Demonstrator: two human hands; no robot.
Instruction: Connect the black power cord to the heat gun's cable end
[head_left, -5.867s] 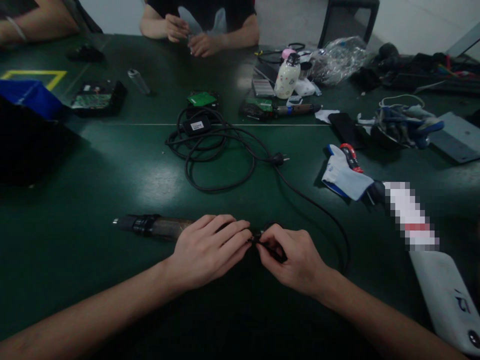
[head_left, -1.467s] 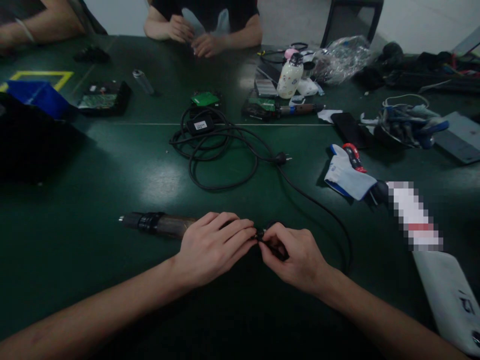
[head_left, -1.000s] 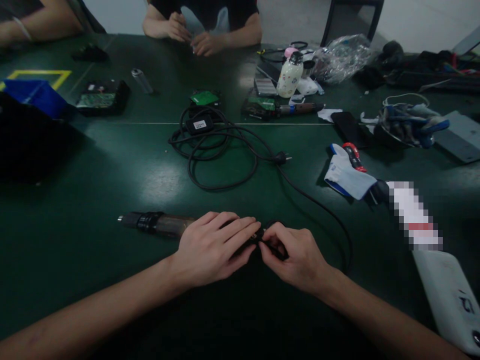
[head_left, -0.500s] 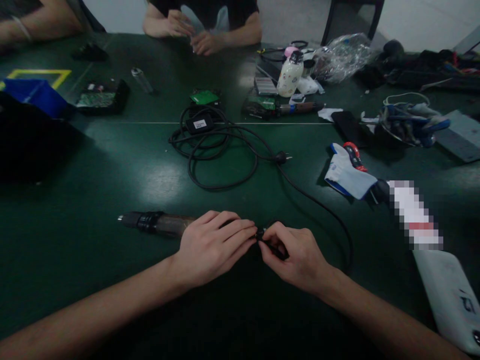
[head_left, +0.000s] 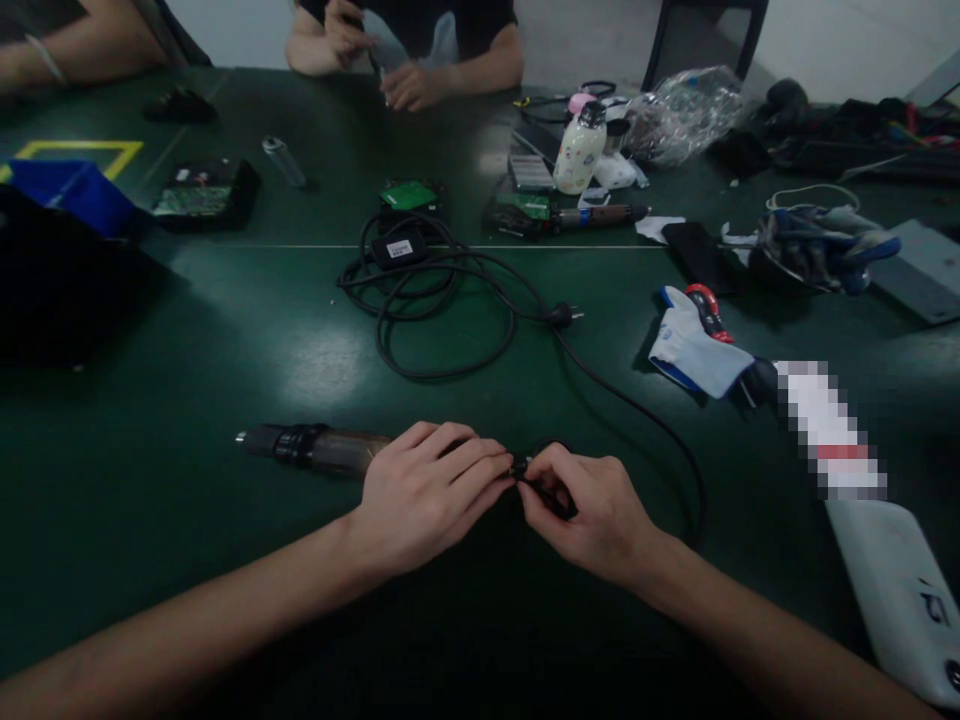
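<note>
An electric screwdriver (head_left: 341,450) with a brownish see-through body lies on the green table, its metal tip pointing left. My left hand (head_left: 431,490) is wrapped over the rear part of it, hiding that end. My right hand (head_left: 589,505) pinches a black cable connector (head_left: 520,466) right at the screwdriver's rear, close to my left fingertips. Whether the connector is seated cannot be made out. A black power cord (head_left: 622,395) runs from around my right hand up to a coiled heap with a labelled black adapter box (head_left: 398,248) and a plug (head_left: 564,315).
Beyond the cord are circuit boards (head_left: 409,193), a second screwdriver (head_left: 600,217) and a patterned bottle (head_left: 580,150). To the right lie a white glove (head_left: 697,350) and a white case (head_left: 892,590). A blue bin (head_left: 71,190) stands left. A co-worker's hands (head_left: 409,85) are across the table.
My hands, the screwdriver and the cord look almost unmoved. Across the table, one of the co-worker's hands has risen a little, with a dark thing in it.
</note>
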